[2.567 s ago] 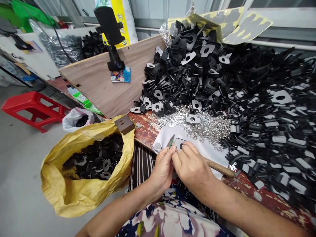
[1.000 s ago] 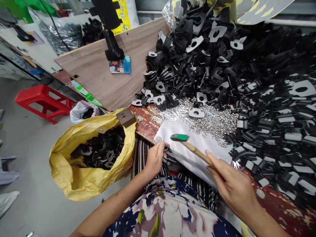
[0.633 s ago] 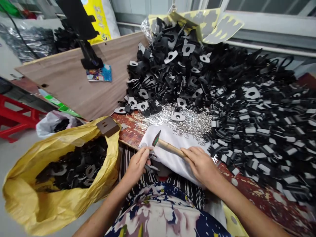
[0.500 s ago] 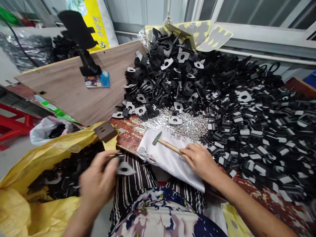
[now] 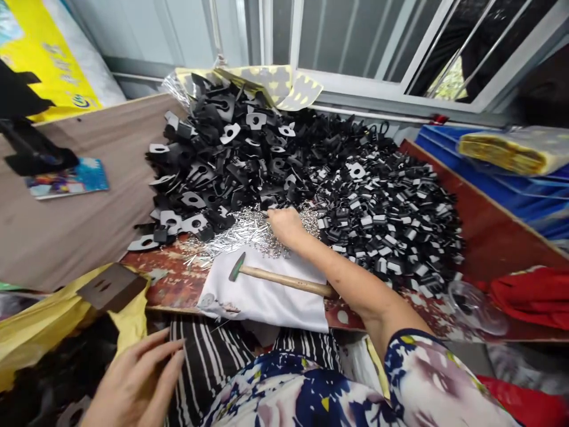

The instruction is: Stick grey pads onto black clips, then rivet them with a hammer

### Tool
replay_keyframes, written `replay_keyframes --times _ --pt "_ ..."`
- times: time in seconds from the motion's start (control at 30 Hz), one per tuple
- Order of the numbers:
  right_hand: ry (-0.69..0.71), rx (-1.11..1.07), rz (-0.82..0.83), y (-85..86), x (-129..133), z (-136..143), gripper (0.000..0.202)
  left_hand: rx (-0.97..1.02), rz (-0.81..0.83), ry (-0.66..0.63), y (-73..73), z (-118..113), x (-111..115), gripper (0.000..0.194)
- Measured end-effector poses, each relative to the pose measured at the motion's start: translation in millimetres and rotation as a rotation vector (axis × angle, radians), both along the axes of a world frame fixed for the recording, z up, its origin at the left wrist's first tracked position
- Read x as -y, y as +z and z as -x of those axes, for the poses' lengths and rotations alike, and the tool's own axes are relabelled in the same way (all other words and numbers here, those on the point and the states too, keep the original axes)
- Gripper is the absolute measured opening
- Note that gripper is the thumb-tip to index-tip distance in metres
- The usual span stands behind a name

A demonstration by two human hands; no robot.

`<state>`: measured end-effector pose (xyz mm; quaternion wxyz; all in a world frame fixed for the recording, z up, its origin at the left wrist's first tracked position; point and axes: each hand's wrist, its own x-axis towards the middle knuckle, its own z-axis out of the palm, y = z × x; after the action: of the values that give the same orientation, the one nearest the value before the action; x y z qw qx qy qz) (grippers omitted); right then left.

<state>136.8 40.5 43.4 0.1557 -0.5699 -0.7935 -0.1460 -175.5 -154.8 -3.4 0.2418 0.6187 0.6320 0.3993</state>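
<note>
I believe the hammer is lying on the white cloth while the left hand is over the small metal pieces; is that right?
Not quite: it is the right hand that is over the small metal pieces, as the head view shows; the left hand is near the yellow bag. The hammer is indeed lying on the white cloth.

A yellow-and-white printed bag [image 5: 60, 65] stood at ten o'clock, a colourful booklet [image 5: 92, 177] lay at nine, and a window [image 5: 351, 44] showed at one. Near three, a yellow bundle [image 5: 502, 152] rested on blue plastic [image 5: 495, 191]; red cloth [image 5: 536, 296] lay towards four.
</note>
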Motion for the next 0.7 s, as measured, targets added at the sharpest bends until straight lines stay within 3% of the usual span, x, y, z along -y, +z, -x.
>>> replay_keyframes --times 0.13,0.23,0.27,0.33,0.43,0.57,0.63,0.7 --pt "0.176 -0.029 -0.004 4.6 46.0 -13.8 0.043 0.561 0.297 -0.026 12.7 -60.1 -14.3 0.046" --pt "0.480 -0.013 0.025 -5.9 103.0 -11.0 0.032 0.970 0.572 -0.082 18.2 -86.8 -29.8 0.070" --pt "0.591 -0.003 0.030 -11.7 122.0 -9.9 0.030 1.024 0.645 -0.116 17.9 -93.2 -33.4 0.069" --pt "0.661 -0.012 0.042 -25.8 154.4 -11.6 0.028 1.037 0.746 -0.167 14.4 -102.8 -38.0 0.056" --pt "0.420 -0.165 0.028 -48.6 184.9 -33.9 0.029 1.011 0.804 -0.179 5.9 -110.9 -41.2 0.042" --pt "-0.190 -0.439 -0.055 -67.1 199.9 -96.4 0.026 1.006 0.854 -0.151 0.6 -113.6 -46.1 0.044" --pt "-0.446 -0.355 0.006 -69.6 199.9 -125.5 0.026 1.015 0.887 -0.149 -0.5 -114.1 -47.2 0.043" --pt "-0.597 -0.155 0.089 -71.0 196.2 -142.8 0.032 1.026 0.921 -0.170 -2.5 -114.8 -45.6 0.043"
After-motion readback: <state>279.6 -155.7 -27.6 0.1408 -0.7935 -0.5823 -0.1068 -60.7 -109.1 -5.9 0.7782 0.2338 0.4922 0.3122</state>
